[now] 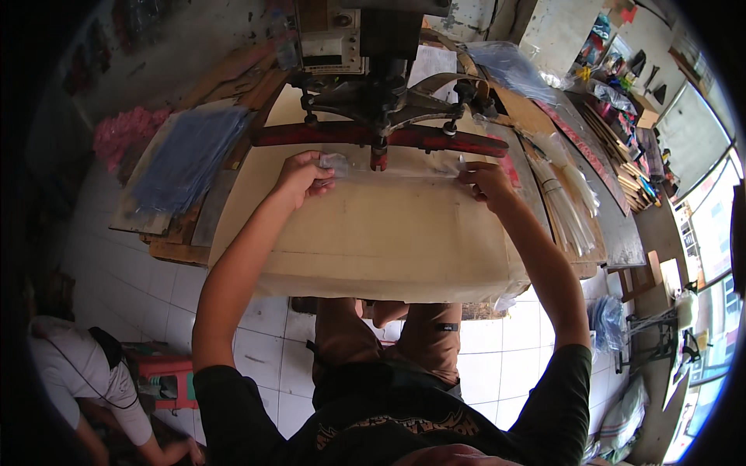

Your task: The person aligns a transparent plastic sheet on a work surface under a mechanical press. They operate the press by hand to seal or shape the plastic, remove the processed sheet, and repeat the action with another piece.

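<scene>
A strip of clear plastic sheet [400, 169] is stretched between my hands, just in front of the press head. My left hand [301, 177] pinches its left end, where the plastic bunches up at the fingers. At the right end, my right hand [488, 183] is closed on the same strip. Below it lies a cream-coloured work surface [365, 233]. The machine's dark press head [381, 101] stands over the far part of the surface, with a worn red bar [318, 135] across it and a red-tipped piece [379, 160] at its middle.
Stacked bluish plastic sheets [190, 155] lie to the left, beside a pink bundle [128, 133]. Long clear strips [561, 198] lie to the right, with more clear sheets [509, 70] at the back right. Another person [85, 380] bends low at the lower left, next to a red stool [165, 373].
</scene>
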`<state>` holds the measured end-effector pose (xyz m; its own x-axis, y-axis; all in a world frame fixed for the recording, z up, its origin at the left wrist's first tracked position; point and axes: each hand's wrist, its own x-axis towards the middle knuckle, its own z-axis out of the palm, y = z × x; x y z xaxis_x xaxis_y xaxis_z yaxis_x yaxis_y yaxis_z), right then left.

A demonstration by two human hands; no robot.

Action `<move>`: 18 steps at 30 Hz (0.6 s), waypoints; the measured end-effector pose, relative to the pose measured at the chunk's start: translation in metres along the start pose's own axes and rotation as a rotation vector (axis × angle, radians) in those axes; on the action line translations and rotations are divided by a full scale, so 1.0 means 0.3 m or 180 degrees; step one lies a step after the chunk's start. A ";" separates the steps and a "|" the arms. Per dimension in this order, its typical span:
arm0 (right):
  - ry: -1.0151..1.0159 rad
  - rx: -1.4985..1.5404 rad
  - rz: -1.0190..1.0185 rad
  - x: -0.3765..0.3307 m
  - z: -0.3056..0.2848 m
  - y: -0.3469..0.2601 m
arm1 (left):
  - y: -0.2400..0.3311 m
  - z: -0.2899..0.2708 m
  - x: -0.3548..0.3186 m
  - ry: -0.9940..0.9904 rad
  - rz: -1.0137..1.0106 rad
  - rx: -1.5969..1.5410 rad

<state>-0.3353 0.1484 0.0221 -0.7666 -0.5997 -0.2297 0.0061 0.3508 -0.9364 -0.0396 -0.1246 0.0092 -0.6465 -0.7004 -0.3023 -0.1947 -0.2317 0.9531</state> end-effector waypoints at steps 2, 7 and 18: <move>-0.0134 0.0325 0.0080 0.028 -0.010 0.014 | 0.000 0.011 -0.002 0.0041 0.0081 0.0077; -0.0019 0.0403 -0.0053 0.020 0.015 0.009 | -0.008 -0.001 0.002 0.0053 0.0045 0.0052; -0.0049 0.0582 0.0229 0.013 0.002 -0.008 | -0.003 -0.007 0.041 0.0062 -0.0096 0.0282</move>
<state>-0.3377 0.1447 0.0233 -0.7500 -0.5892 -0.3005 0.1782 0.2575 -0.9497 -0.0459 -0.1345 0.0046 -0.6251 -0.7072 -0.3304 -0.2789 -0.1930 0.9407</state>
